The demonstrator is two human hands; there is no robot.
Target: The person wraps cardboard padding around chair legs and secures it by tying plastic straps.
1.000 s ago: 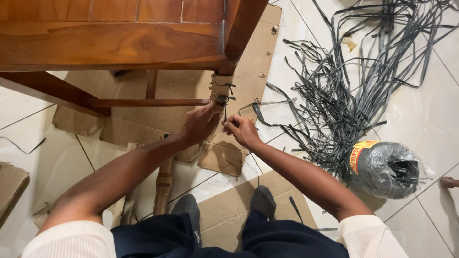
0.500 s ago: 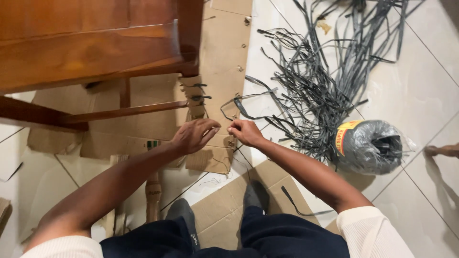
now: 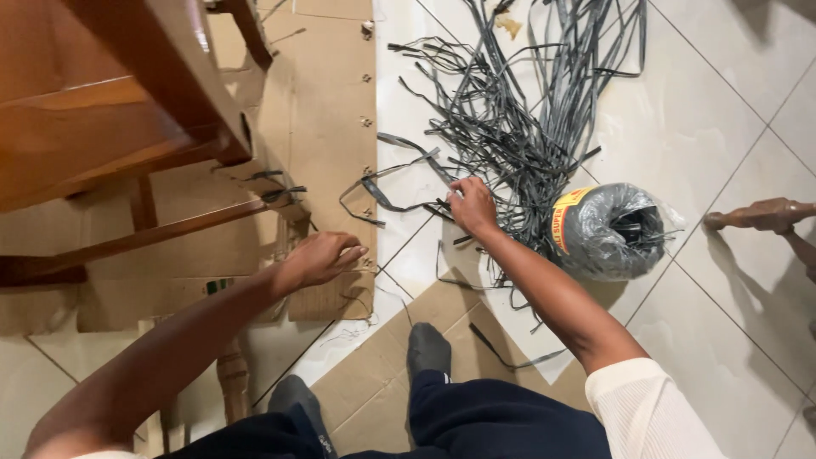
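Note:
My right hand [image 3: 472,204] reaches out to the near edge of a tangled pile of grey plastic straps [image 3: 518,110] on the tiled floor. Its fingers are pinched on one grey strap [image 3: 382,194] that loops away to the left. My left hand [image 3: 323,257] hovers over the cardboard sheet [image 3: 327,102] with its fingers apart and nothing in it. Just left of it is the brown wooden furniture piece [image 3: 110,119]. Its leg is wrapped in cardboard and tied with grey strap bands [image 3: 276,185].
A roll of grey strap in clear plastic wrap [image 3: 608,231] lies right of my right forearm. Another person's foot [image 3: 765,214] shows at the right edge. My feet in grey socks [image 3: 425,344] rest on more cardboard at the bottom.
My right hand has left the spot by the wrapped leg and moved right to the strap pile. My left hand has opened and stayed back. The view has swung to the right.

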